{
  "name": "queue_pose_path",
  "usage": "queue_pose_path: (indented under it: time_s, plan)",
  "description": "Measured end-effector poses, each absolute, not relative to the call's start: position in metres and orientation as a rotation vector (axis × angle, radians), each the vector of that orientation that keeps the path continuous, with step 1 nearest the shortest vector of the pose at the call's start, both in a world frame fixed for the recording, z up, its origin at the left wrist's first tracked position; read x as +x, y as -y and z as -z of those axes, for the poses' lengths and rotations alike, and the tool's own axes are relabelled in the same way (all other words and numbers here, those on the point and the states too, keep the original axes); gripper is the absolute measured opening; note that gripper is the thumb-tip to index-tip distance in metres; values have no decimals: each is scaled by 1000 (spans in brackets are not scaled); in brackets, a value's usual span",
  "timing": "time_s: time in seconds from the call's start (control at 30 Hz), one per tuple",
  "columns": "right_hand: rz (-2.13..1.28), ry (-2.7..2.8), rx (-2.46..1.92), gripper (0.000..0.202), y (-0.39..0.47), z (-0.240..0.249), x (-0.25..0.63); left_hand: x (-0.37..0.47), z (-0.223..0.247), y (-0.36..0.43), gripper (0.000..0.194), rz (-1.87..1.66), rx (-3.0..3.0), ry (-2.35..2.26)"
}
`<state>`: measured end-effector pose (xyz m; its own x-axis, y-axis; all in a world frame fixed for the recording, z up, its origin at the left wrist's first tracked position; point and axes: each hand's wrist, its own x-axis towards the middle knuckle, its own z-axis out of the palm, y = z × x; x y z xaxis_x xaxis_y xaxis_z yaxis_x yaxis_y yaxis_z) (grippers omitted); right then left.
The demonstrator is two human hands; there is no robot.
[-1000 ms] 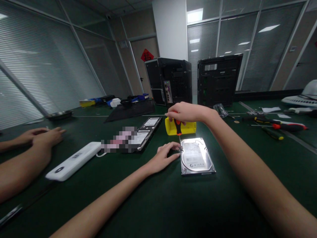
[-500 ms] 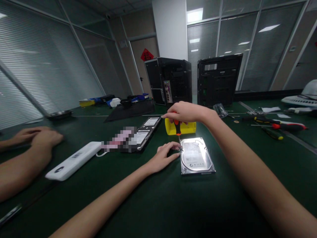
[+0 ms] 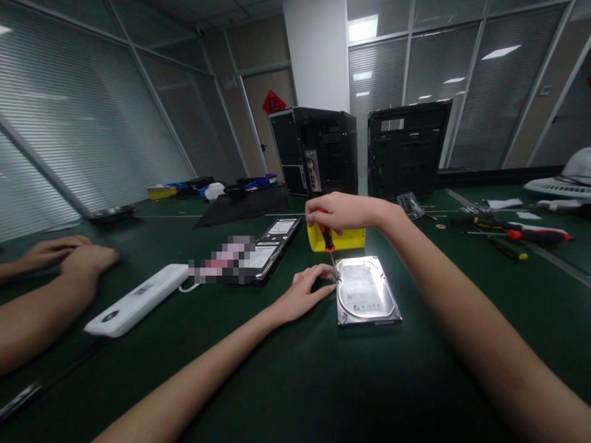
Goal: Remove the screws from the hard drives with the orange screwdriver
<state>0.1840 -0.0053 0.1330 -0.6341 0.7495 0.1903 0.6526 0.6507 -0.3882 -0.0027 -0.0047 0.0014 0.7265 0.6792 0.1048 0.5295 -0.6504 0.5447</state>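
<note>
Only the head view to go on here. The flat, silver, rectangular metal hard drive is laid label-up on the dark green tabletop, just to the right of the left hand and lower than the right hand. Its long axis looks to be pointed more or less straight away from the wearer, though at this slant that's a judgement call.

The closer spot is taken by the left hand: its thumb and index tip are set at the drive's left long edge, a little apart from each other and apparently touching it. Whether anything small is pinched between them can't be told. The right hand is held up above the far left corner, its fingers wrapped around the orange-and-black-handled screwdriver. That's stood steeply, handle leaned slightly left, with the thin shaft aimed down at that same left edge, right by the left hand. Actual tip contact can't be made out.

Behind the right hand, the bright yellow plastic container is parked just past the drive's far end.
</note>
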Motion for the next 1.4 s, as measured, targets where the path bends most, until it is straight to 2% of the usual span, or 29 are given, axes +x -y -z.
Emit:
queue_pose_path:
  time_s: [0.4,0.57,1.0,1.27,1.4]
  plan:
    - [-258,2535,-1233,38,2,-134,185,-2,-3,6,33,-411,2442,-934]
    - [-206,2513,-1253,34,4,-134,185,-2,-4,7,32,-410,2435,-933]
    - [-320,2538,-1198,29,2,-132,187,-3,-2,5,32,-411,2434,-927]
    - [-382,2535,-1245,43,2,-133,188,-4,0,3,32,-417,2432,-913]
    - [-428,2517,-1240,42,1,-133,189,-9,0,-6,29,-497,2529,-908]
